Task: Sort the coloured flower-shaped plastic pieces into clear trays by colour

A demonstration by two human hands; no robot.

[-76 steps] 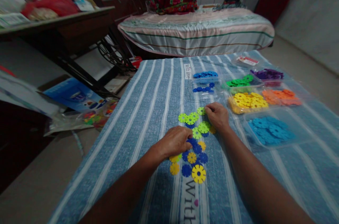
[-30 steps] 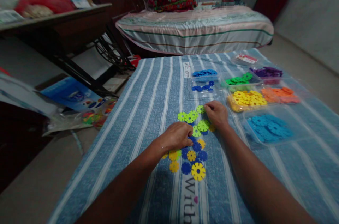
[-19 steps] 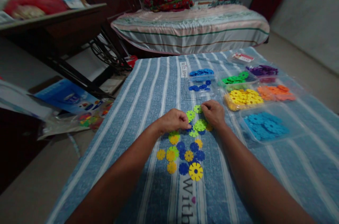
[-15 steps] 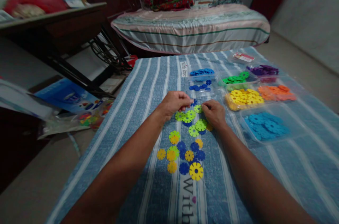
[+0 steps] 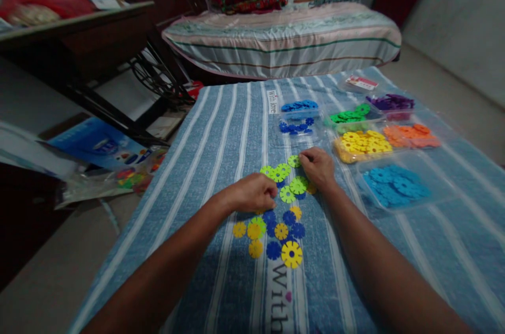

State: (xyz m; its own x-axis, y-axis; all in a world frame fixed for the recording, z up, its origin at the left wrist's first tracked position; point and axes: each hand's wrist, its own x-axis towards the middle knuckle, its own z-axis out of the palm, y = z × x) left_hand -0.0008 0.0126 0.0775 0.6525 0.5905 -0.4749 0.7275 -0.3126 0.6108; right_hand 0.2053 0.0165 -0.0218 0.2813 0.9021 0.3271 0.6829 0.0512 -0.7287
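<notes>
Left hand [image 5: 252, 193] has dropped back onto the loose discs [image 5: 282, 221]. Half a second ago it was lifted beyond them with a dark blue disc pinched, near the dark blue tray [image 5: 295, 126]. Now it sits knuckles-up on the left edge of the loose discs with the fingers curled under, and we cannot tell if anything is in them. We judge that disc has left the hand, since no blue shows there now. Right hand [image 5: 317, 165] has not moved. It is on the far right edge of the loose discs, fingers bent, tips on a lime disc [image 5: 294, 161]; whether that is a real grip or just a touch, we cannot tell. The loose discs lie flat on the striped blue cloth [image 5: 221, 134], lime ones far, yellow and dark blue ones near. To the right of them are the yellow tray [image 5: 363, 144] and light blue tray [image 5: 394, 186]. Further beyond them are the green tray [image 5: 349, 117], orange tray [image 5: 410, 135] and purple tray [image 5: 389, 102]. In the room, far left of the loose discs are a dark wooden table [image 5: 79, 29] and a blue box [image 5: 102, 144] on the floor. Straight beyond them is a bed [image 5: 284, 39], and far right a pale wall [image 5: 465, 18].
</notes>
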